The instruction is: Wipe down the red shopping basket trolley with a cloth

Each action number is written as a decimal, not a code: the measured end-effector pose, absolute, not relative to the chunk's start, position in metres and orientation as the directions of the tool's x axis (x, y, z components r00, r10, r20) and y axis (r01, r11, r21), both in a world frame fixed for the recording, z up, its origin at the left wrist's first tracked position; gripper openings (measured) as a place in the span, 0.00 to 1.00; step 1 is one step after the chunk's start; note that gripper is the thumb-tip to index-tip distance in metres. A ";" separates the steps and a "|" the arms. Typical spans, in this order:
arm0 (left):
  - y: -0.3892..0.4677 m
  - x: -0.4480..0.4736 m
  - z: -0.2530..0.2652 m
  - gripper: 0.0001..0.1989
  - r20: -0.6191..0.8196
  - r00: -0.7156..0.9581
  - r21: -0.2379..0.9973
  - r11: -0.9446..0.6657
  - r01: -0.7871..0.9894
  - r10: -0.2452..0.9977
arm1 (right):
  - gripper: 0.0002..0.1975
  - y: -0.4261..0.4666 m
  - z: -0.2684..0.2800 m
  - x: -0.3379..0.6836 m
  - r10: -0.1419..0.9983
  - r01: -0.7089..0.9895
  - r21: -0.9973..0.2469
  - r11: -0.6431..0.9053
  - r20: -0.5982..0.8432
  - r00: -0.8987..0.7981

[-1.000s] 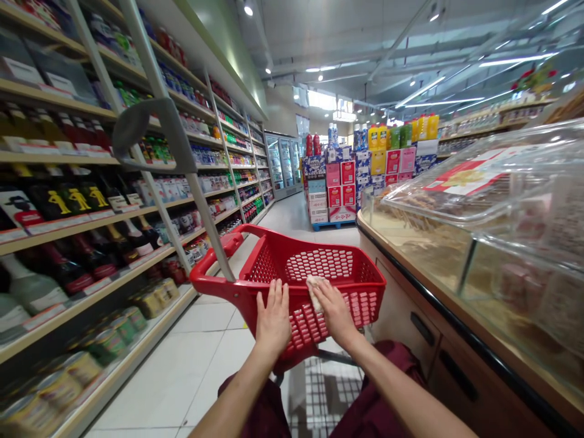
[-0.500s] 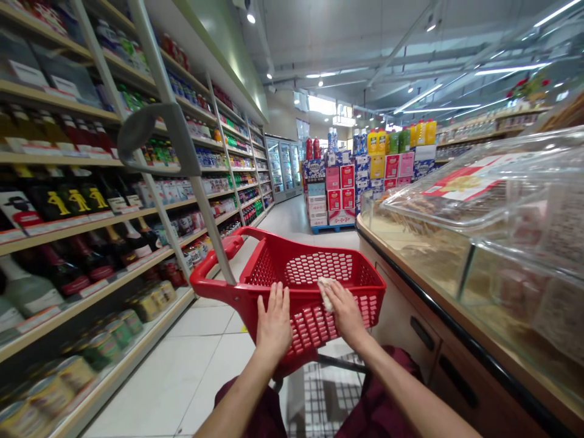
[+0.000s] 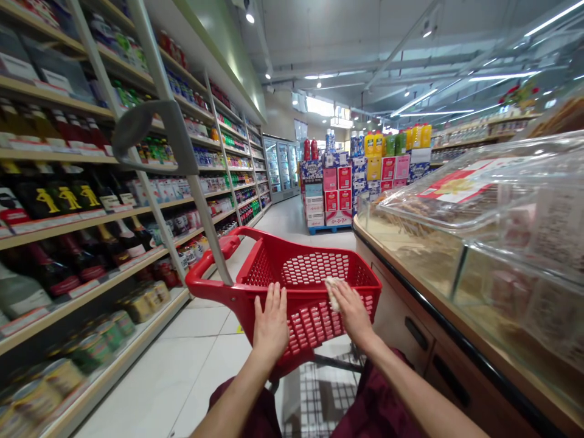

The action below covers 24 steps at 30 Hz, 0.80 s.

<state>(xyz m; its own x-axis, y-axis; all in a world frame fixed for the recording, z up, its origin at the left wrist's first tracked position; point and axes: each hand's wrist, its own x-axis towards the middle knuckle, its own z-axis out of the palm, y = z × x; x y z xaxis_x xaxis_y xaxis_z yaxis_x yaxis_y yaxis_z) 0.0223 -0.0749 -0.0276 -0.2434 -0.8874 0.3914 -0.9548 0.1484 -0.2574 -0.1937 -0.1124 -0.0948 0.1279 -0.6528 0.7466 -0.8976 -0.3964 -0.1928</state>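
Observation:
A red plastic shopping cart (image 3: 260,258) with perforated basket walls stands side-on in front of me. My left hand (image 3: 271,322) lies flat against the near side of its basket, fingers stretched over the rim. Farther right along the same rim, my right hand (image 3: 354,315) presses a crumpled whitish cloth (image 3: 334,293) against the red plastic. Part of the cloth is hidden under the fingers. At the cart's left end is its red handle (image 3: 197,278), beside a grey metal pole (image 3: 210,225) with a dark grey grip.
Shelves of bottles and cans (image 3: 104,243) run along the left. To the right is a counter with a black edge (image 3: 429,304) and clear plastic covers (image 3: 506,182). Farther ahead, stacked drink boxes (image 3: 337,194) stand on a blue pallet. White tiles (image 3: 191,359) cover the floor.
My right hand and the cloth have slid a little to the right along the basket rim. The left hand stays in place on the basket. The view has shifted slightly.

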 end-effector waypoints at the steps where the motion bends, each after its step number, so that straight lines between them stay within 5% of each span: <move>1: -0.075 0.022 -0.028 0.34 0.389 -0.241 -0.252 0.149 -0.956 -0.889 | 0.27 -0.113 -0.097 -0.212 -0.669 -0.915 -0.206 -0.346 0.739 0.087; 10: -0.072 0.021 -0.024 0.34 0.347 -0.230 -0.256 0.144 -0.956 -0.909 | 0.29 -0.091 -0.166 -0.275 -0.700 -0.937 -0.312 -0.157 0.704 -0.118; 17: -0.074 0.017 -0.023 0.34 0.349 -0.220 -0.268 0.128 -0.955 -0.911 | 0.29 -0.098 -0.119 -0.288 -0.557 -0.902 -0.352 -0.251 0.815 -0.163; 24: -0.075 0.020 -0.025 0.33 0.358 -0.239 -0.269 0.145 -0.952 -0.903 | 0.29 -0.087 -0.175 -0.286 -0.734 -0.909 -0.361 -0.208 0.672 -0.098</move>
<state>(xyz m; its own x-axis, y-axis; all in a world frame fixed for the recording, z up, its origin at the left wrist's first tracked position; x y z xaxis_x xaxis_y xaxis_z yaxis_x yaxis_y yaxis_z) 0.0200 -0.0749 -0.0246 -0.2387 -0.9028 0.3578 -0.9522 0.1453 -0.2687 -0.2856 -0.0867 -0.1750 -0.0982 -0.7343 0.6716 -0.9090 -0.2085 -0.3609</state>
